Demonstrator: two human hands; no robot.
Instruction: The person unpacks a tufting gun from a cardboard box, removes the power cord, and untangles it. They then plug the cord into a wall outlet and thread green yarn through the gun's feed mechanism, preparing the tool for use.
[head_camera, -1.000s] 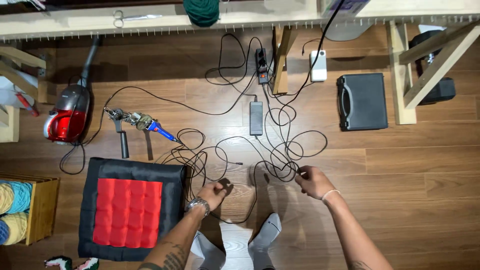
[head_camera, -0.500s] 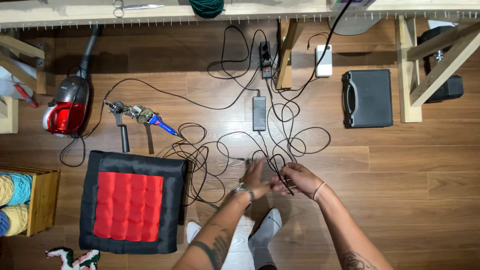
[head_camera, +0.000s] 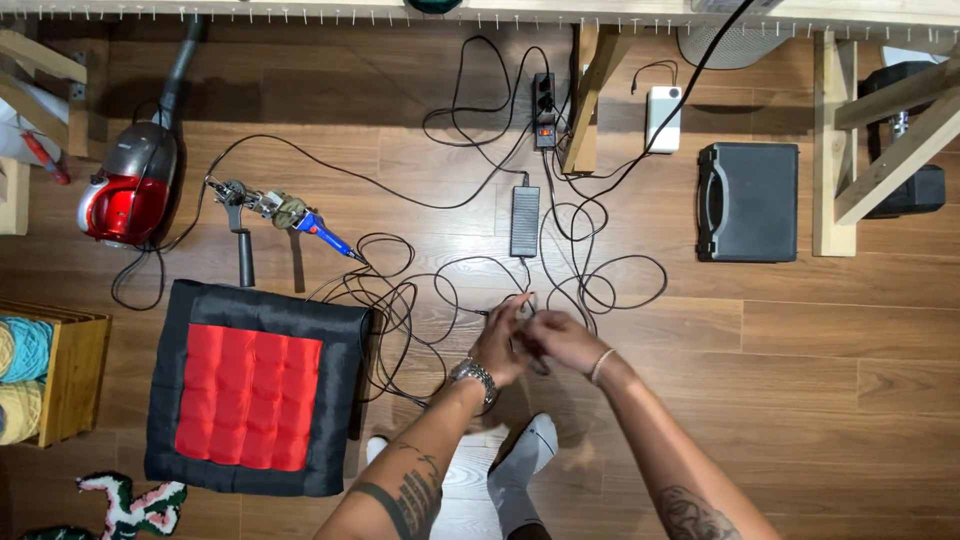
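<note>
My feet in white socks (head_camera: 525, 462) stood on the wooden floor (head_camera: 800, 400) directly below me, and just beyond them my two hands met over the tangle of black cables (head_camera: 420, 300). My left hand (head_camera: 500, 340), with a metal watch (head_camera: 473, 374) on its wrist, was curled around a strand of cable, fingers closed on it. My right hand (head_camera: 560, 338), a thin band at its wrist, was pressed up against the left and pinched the same bit of cable; exactly where the cable ran between my fingers I could not tell, since motion blurred them. To my left lay a black cushion (head_camera: 258, 385) with a red quilted centre, its near corner touching the cable loops, and further left a wooden crate (head_camera: 70, 375) held balls of yarn. Past my hands the cables looped outward to a black power brick (head_camera: 524, 220) and, beyond that, a power strip (head_camera: 544, 110) beside a wooden table leg (head_camera: 592, 95). A blue-handled tool (head_camera: 290, 215) lay left of the brick, near a red vacuum cleaner (head_camera: 128, 190). Off to the right sat a closed black case (head_camera: 748, 200), with a white charger (head_camera: 663, 118) above it.
</note>
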